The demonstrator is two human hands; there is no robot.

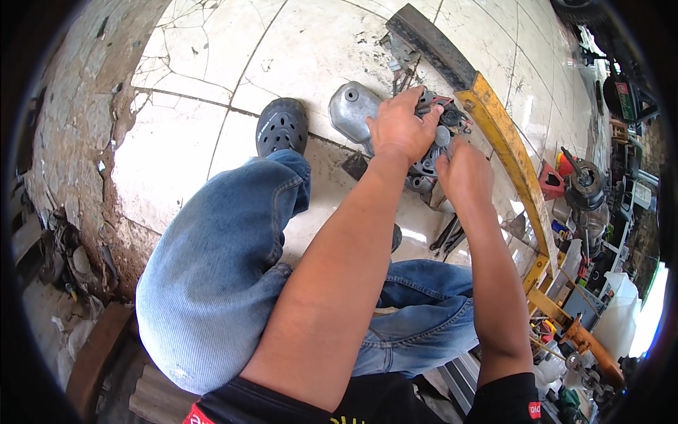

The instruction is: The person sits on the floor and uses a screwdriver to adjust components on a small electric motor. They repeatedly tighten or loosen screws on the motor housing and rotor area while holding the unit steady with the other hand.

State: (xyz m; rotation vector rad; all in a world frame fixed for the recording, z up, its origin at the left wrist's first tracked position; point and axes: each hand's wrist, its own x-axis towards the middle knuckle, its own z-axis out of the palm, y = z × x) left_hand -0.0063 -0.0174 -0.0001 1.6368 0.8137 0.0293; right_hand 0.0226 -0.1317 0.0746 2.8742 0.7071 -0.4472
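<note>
My left hand [402, 127] grips the top of a grey metal mechanical assembly [424, 182] with black and red parts, its fingers curled over it. Just below, my right hand [466, 169] is closed against the assembly's right side; what it holds there is hidden. A round grey piece [443, 136] shows between my hands. A silver metal cover [347, 113] lies on the floor to the left of the assembly. Small dark metal pieces lie beyond my left hand, too small to name.
A black and yellow steel bar [501, 134] runs along the right of the tiled floor [240, 56]. Beyond it sit a round metal part [587, 185], a red item [551, 182] and clutter. My shoe [281, 126] is left of the cover. Broken concrete [78, 113] borders the tiles at left.
</note>
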